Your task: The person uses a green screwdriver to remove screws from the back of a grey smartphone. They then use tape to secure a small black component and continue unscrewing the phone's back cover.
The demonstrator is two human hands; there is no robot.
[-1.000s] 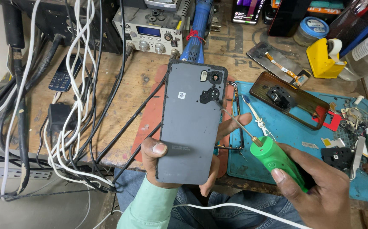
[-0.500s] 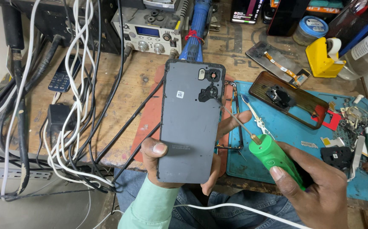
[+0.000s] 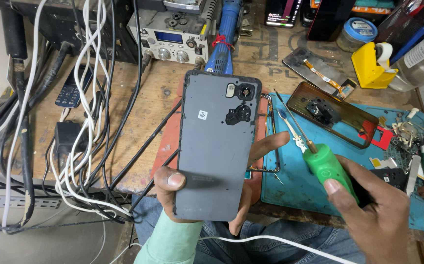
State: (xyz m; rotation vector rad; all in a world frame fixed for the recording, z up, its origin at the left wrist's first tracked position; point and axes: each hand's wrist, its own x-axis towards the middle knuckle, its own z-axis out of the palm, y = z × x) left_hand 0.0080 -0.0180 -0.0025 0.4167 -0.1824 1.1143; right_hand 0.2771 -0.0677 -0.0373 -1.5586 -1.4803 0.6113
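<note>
Grey phone back (image 3: 217,146) gripped in left hand (image 3: 173,188), green-handled screwdriver (image 3: 327,164) clasped in right hand (image 3: 373,210)

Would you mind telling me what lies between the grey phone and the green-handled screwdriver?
In the head view, the left hand's fingertips and a thin metal frame lie between the grey phone and the green-handled screwdriver.

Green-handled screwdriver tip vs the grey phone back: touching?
Apart. The head view shows the green-handled screwdriver in the right hand with its tip over the blue mat, clear of the grey phone back held by the left hand.
</note>
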